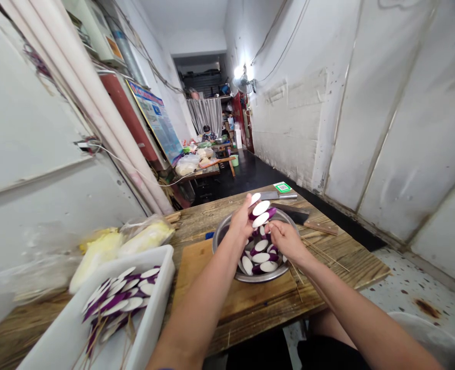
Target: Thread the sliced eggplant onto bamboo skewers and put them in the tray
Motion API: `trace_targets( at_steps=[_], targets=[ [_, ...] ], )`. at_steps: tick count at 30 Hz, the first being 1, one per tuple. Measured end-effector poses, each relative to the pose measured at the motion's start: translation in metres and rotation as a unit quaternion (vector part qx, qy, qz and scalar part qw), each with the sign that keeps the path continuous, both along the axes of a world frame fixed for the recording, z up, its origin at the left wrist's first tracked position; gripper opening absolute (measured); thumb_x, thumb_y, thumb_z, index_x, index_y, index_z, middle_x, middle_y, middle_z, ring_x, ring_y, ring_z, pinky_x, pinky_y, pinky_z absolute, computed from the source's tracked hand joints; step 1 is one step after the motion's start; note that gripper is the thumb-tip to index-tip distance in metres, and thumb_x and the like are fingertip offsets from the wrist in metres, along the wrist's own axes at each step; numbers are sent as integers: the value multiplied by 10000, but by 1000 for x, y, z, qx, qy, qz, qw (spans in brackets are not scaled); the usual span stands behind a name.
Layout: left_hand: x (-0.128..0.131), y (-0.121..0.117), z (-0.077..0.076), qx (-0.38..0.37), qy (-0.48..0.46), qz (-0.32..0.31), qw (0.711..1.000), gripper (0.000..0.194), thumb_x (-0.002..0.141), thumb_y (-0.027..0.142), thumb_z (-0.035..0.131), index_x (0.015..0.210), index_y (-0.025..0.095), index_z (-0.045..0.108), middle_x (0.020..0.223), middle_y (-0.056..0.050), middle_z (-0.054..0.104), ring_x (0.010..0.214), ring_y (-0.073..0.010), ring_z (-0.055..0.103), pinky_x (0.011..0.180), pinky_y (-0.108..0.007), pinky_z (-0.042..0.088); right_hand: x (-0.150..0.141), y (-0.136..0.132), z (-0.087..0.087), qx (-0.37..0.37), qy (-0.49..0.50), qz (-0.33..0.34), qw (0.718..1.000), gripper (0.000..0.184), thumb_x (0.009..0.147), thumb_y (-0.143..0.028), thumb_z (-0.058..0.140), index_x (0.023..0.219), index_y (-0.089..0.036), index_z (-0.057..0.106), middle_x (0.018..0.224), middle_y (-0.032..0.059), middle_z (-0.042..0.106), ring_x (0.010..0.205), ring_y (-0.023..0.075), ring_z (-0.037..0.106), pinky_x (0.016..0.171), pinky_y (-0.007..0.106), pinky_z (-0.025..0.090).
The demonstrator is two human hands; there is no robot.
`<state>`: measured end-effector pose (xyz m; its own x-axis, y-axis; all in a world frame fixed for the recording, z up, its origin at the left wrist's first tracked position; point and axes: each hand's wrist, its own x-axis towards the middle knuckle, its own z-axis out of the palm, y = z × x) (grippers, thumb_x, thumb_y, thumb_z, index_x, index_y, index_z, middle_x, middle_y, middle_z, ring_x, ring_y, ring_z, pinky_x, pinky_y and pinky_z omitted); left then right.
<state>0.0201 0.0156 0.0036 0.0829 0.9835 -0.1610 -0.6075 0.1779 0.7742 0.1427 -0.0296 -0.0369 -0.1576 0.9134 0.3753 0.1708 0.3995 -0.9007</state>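
Above a steel bowl, my left hand grips a short row of white-faced, purple-skinned eggplant slices. My right hand is pinched just below the lowest slice, apparently on the end of a thin skewer, which is mostly hidden. Loose eggplant pieces lie in the bowl under both hands. The bowl rests on a wooden cutting board. Several thin bamboo skewers lie on the table right of the bowl. On the left, a white plastic bin holds skewered eggplant slices.
Beyond the bowl lie a metal-handled cleaver and a wooden-handled knife, near a green-framed code card. Plastic bags stand behind the bin. Farther back, a person sits at a loaded table.
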Motion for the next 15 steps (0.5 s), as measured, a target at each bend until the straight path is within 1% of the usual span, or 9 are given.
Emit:
trace_targets(
  at_steps=[2, 5, 8, 11, 15],
  targets=[
    [-3, 3, -1, 0, -2, 30, 1000, 273, 758, 350, 614, 942, 148, 609, 765, -56, 645, 649, -150, 617, 567, -257, 512, 0, 0, 0, -6, -1, 15, 1000, 275, 821, -338, 392, 673, -170, 550, 386, -69, 366, 354, 74, 292, 396, 207, 240],
    [-4, 6, -4, -7, 8, 46, 999, 212, 749, 279, 628, 902, 133, 615, 735, -56, 644, 637, -147, 616, 605, -268, 516, 0, 0, -1, -12, -4, 25, 1000, 259, 817, -325, 399, 673, -170, 548, 385, -72, 357, 353, 72, 289, 392, 205, 231],
    [-3, 6, -5, -13, 24, 42, 999, 202, 746, 250, 629, 904, 125, 613, 762, -65, 655, 648, -150, 620, 627, -277, 518, 0, 0, -2, -22, 0, 22, 1000, 253, 812, -330, 407, 674, -167, 543, 388, -72, 351, 359, 72, 289, 385, 199, 223],
    [-3, 6, -4, -8, 39, 22, 999, 218, 748, 244, 629, 930, 124, 607, 799, -75, 662, 649, -150, 620, 616, -268, 512, 0, -1, -1, -42, 29, 22, 998, 242, 807, -346, 423, 687, -167, 533, 386, -77, 356, 350, 64, 278, 374, 193, 218],
    [-9, 13, -4, -23, 79, 6, 997, 248, 770, 305, 606, 960, 146, 586, 804, -79, 660, 649, -147, 621, 636, -285, 502, 2, -4, 1, -55, 122, -2, 991, 246, 815, -390, 439, 715, -177, 510, 375, -96, 316, 319, 51, 239, 347, 185, 198]
  ],
)
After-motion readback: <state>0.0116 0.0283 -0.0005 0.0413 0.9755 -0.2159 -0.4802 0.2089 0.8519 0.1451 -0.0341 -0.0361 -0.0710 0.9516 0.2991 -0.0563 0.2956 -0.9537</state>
